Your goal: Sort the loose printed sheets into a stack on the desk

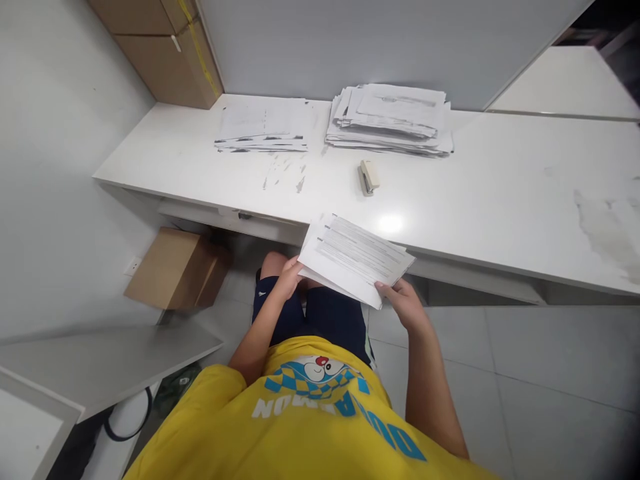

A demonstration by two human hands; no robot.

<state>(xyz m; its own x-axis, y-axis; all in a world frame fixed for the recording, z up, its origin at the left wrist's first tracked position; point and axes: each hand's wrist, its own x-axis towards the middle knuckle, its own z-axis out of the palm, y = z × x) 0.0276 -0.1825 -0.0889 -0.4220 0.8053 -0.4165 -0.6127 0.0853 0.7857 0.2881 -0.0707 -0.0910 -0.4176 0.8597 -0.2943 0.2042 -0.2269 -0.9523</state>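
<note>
Several printed paper sheets (350,257), slightly fanned, are held above my lap at the desk's front edge. My left hand (289,277) grips their left edge, fingers mostly behind the paper. At the lower right corner, my right hand (404,301) pinches the sheets with the thumb on top; its other fingers are partly hidden underneath. Beyond the sheets, a cream stapler (369,178) lies on the white desk (490,180), touched by neither hand.
A tall paper stack (393,120) stands at the back of the desk, with a lower paper pile (263,125) to its left. Cardboard boxes (170,60) fill the back left corner. Another cardboard box (165,267) sits below the desk at left, near a grey panel (110,360).
</note>
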